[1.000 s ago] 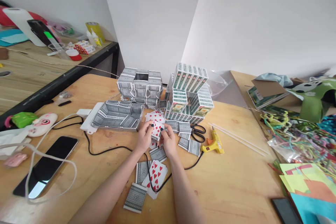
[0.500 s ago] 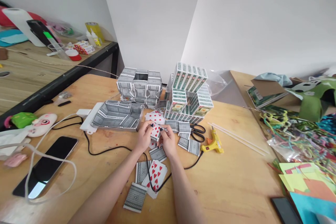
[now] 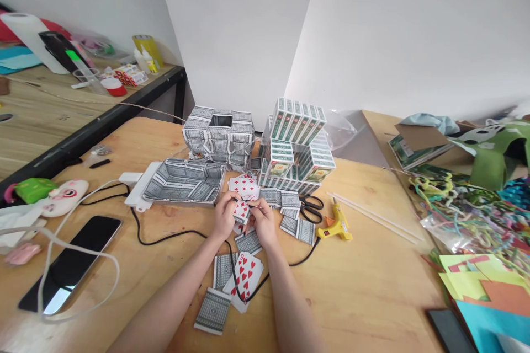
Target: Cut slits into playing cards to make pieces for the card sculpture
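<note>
Both hands pinch one red diamond playing card [image 3: 241, 211] between them over the table's middle. My left hand [image 3: 224, 215] grips its left side, and my right hand [image 3: 262, 222] has thumb and fingers at its right edge. Behind them lie more face-up red cards [image 3: 244, 186]. Grey-backed cards [image 3: 248, 242] and a nine of hearts [image 3: 247, 276] are spread beneath and in front of my hands. Beyond my left hand stands an open tray built from folded cards [image 3: 186, 179], with a boxy card structure [image 3: 219, 135] behind it.
Stacked card boxes [image 3: 298, 121] rise behind my right hand. Black scissors [image 3: 311, 209] and a yellow glue gun [image 3: 337, 223] lie to the right, its black cord looping past my wrists. A phone [image 3: 74, 262] and white cable are at left; coloured paper [image 3: 492, 292] is at right.
My fingers have shifted slightly on the card; its right edge sits lower and my right fingers curl closer around it. The surrounding things stay put, with the view moving slightly.
</note>
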Available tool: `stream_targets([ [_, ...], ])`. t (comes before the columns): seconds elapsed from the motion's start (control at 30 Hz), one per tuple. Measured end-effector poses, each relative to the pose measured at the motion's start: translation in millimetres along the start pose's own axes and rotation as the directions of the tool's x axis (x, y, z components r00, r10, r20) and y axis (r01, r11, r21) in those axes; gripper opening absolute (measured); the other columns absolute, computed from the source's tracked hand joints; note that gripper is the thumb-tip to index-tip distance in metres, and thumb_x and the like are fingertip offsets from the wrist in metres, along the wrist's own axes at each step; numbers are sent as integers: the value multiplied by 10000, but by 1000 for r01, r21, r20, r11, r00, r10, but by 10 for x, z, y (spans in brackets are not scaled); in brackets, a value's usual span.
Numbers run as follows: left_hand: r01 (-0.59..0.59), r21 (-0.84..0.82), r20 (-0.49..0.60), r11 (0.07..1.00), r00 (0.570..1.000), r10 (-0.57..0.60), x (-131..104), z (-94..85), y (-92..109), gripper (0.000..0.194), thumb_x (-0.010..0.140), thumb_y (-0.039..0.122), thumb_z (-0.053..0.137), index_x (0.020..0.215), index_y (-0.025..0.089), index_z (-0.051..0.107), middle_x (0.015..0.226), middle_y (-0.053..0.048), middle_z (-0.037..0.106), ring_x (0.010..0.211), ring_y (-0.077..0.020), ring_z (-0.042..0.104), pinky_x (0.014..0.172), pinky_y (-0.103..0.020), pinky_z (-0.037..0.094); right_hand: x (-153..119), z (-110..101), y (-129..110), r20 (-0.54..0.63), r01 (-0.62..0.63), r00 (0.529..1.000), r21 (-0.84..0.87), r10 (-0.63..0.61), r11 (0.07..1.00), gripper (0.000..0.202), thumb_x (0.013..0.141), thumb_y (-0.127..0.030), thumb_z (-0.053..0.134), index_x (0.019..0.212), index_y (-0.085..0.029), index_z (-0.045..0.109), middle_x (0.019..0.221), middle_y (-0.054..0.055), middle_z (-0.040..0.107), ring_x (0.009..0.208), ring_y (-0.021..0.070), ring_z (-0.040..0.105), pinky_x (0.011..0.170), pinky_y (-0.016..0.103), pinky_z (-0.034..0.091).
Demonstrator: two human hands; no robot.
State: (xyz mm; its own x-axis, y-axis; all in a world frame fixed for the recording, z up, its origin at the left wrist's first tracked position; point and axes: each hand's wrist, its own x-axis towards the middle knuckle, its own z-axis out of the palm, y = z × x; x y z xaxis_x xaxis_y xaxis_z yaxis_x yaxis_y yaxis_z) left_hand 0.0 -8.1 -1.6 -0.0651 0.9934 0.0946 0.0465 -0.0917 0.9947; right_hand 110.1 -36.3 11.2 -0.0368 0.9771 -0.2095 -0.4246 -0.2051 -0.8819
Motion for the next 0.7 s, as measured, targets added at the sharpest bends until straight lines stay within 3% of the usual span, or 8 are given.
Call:
stream_targets([
  [0.23,32,-133,30,991,999,-28,-16,2,30,121,711,279,508,755,167,519,606,31,483,528,-102,435,499,-209,349,-14,-43,-1,74,-2,997,91,-5,996,146,714,-289,508,834,-221,462,447,-74,535,309,111,485,305,193,365],
  [0.4,-2,-180,69,984,998,14,-36,-3,93,127,708,286,528,735,162,526,596,27,487,516,-97,452,466,-201,349,5,-32,-3,122,-141,985,160,123,977,202,790,-399,425,842,-210,471,507,-31,581,383,131,546,353,219,428],
  [0.57,139,-276,193,951,977,-87,-99,-2,100,146,777,327,475,821,189,489,542,68,444,275,-44,336,281,-184,222,29,-69,40,327,-344,897,97,297,934,386,819,-502,355,752,-150,497,493,34,587,429,151,571,363,232,452],
  [0.7,125,-253,223,959,973,-67,-107,-11,74,151,790,338,481,808,188,492,546,68,434,269,-32,328,267,-176,214,19,-134,30,381,-312,886,66,265,948,384,791,-523,431,769,-145,488,506,32,594,437,141,576,359,216,450],
])
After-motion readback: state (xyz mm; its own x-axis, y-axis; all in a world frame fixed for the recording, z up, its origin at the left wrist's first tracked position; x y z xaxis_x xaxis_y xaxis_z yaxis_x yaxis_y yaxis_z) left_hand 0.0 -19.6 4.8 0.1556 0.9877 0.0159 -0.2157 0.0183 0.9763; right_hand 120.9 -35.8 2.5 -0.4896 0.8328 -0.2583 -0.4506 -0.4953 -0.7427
